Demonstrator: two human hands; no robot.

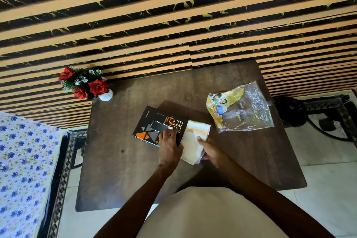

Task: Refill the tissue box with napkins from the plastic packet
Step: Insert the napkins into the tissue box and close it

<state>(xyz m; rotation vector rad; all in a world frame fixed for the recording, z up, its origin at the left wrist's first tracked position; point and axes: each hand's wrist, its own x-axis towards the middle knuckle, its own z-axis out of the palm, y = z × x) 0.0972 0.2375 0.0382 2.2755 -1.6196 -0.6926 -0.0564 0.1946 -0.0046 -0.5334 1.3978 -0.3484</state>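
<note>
A black tissue box (152,121) with orange triangles lies flat in the middle of the brown table (119,160). My left hand (170,145) rests on its right end, fingers spread over the top and thumb at the box's open side. A stack of white napkins (193,141) with an orange band sticks out of that open end. My right hand (210,150) grips the stack's near right corner. The plastic packet (241,110), yellow and clear, lies crumpled on the table to the right, apart from both hands.
A white vase of red roses (87,85) stands at the table's far left corner against the striped wall. A bed with a blue-flowered sheet (23,160) lies left of the table. A dark fan (309,110) stands on the floor to the right.
</note>
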